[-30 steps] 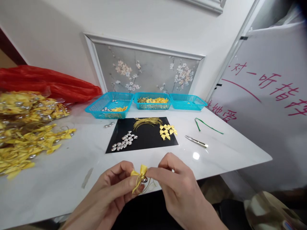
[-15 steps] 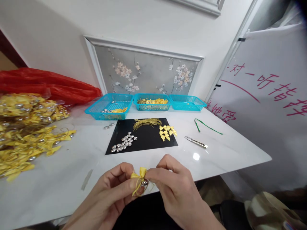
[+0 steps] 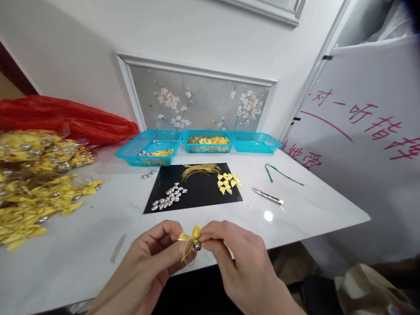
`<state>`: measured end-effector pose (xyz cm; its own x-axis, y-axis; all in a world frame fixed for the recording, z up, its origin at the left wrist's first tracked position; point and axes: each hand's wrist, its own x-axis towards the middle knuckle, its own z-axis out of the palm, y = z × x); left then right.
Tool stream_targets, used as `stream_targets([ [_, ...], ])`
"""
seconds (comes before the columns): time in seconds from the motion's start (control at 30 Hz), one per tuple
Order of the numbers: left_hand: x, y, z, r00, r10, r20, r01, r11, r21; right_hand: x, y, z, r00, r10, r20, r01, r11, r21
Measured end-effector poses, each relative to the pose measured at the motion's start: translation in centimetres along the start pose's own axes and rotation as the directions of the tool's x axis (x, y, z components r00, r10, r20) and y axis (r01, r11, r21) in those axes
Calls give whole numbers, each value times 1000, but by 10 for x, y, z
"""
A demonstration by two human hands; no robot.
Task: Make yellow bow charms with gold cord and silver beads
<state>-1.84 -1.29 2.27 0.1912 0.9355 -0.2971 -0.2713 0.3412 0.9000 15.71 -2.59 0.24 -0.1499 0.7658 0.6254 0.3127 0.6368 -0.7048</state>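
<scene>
Both hands meet at the near edge of the white table (image 3: 98, 245). My left hand (image 3: 154, 258) pinches a small yellow ribbon bow (image 3: 192, 238) with gold string hanging from it. My right hand (image 3: 236, 262) pinches the same piece from the right, its fingertips at a small silver bell (image 3: 197, 246) under the bow. Beyond the hands a black mat (image 3: 200, 192) carries a cluster of silver bells (image 3: 169, 197), a bundle of gold strings (image 3: 201, 169) and several loose yellow bows (image 3: 228, 182).
Three turquoise baskets (image 3: 149, 148) line the wall. A big heap of finished yellow bows (image 3: 36, 192) fills the left side, below a red plastic bag (image 3: 65, 116). Small snips (image 3: 267, 195) and a green ribbon (image 3: 282, 174) lie at the right. A whiteboard (image 3: 364, 131) stands right.
My right hand's fingers have closed in and lowered onto the bell under the bow. The bow stays between both hands in almost the same place.
</scene>
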Motion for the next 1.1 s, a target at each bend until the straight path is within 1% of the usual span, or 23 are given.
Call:
stream_targets([
  [0.07, 1, 3, -1, 998, 53, -30, -52, 997, 55, -1, 1, -4, 1000, -4, 17, 4, 1000, -29],
  [0.13, 2, 5, -2, 993, 98, -71, -90, 991, 101, 0, 2, -9, 999, 13, -40, -16, 998, -63],
  [0.2, 2, 6, -2, 993, 98, -70, -90, 990, 107, 3, 4, -13, 988, 93, -122, -97, 995, -31],
  [0.23, 3, 6, -2, 994, 93, -60, -86, 991, 103, 5, 4, -14, 980, 157, -122, -154, 988, 29],
  [0.27, 3, 6, -2, 995, 89, -47, -84, 991, 100, 7, 5, -14, 972, 220, -85, -210, 971, 116],
  [0.3, 4, 6, -2, 995, 95, -40, -91, 991, 100, 9, 6, -13, 963, 268, -19, -257, 941, 220],
  [0.33, 4, 6, -3, 994, 102, -33, -98, 989, 109, 10, 7, -11, 955, 289, 60, -292, 900, 324],
  [0.37, 4, 6, -3, 993, 110, -32, -105, 987, 125, 11, 8, -9, 948, 288, 132, -317, 854, 412],
  [0.4, 5, 5, -3, 991, 124, -43, -117, 982, 146, 11, 9, -7, 945, 277, 174, -327, 817, 475],
  [0.43, 5, 4, -3, 987, 149, -66, -136, 976, 170, 11, 10, -5, 945, 271, 183, -327, 801, 501],
  [0.47, 5, 4, -3, 978, 183, -98, -161, 967, 197, 10, 12, -3, 948, 275, 160, -318, 812, 490],
  [0.5, 5, 3, -2, 966, 222, -132, -188, 956, 226, 9, 13, -3, 951, 286, 118, -308, 841, 446],
  [0.57, 6, 2, -2, 933, 306, -188, -245, 925, 289, 8, 14, -5, 954, 298, -2, -282, 904, 320],
  [0.6, 5, 1, -1, 921, 338, -193, -266, 909, 322, 8, 13, -6, 955, 295, -43, -273, 922, 274],
  [0.63, 5, 0, -1, 911, 366, -191, -283, 891, 355, 9, 12, -8, 955, 292, -55, -269, 928, 258],
  [0.7, 5, -1, -1, 891, 416, -183, -311, 851, 423, 10, 6, -9, 957, 289, -15, -271, 916, 297],
  [0.77, 3, -1, -2, 869, 458, -187, -331, 819, 469, 9, 0, -7, 959, 275, 73, -283, 895, 345],
  [0.8, 3, -2, -2, 853, 480, -205, -339, 808, 482, 8, -3, -4, 958, 264, 109, -286, 894, 344],
  [0.87, 1, -3, -3, 812, 529, -246, -357, 784, 507, 2, -6, 3, 962, 239, 135, -267, 929, 257],
  [0.93, 0, -4, -4, 778, 564, -277, -361, 762, 538, -7, -6, 10, 979, 181, 93, -190, 977, 102],
  [0.97, 0, -4, -5, 769, 572, -285, -358, 755, 550, -11, -6, 13, 990, 126, 61, -127, 992, 16],
  [1.03, 0, -3, -5, 770, 570, -287, -357, 757, 548, -17, -4, 15, 999, -6, 33, 11, 989, -146],
  [1.1, 0, -3, -5, 791, 545, -277, -357, 780, 514, -18, -4, 11, 991, -117, 63, 130, 953, -275],
])
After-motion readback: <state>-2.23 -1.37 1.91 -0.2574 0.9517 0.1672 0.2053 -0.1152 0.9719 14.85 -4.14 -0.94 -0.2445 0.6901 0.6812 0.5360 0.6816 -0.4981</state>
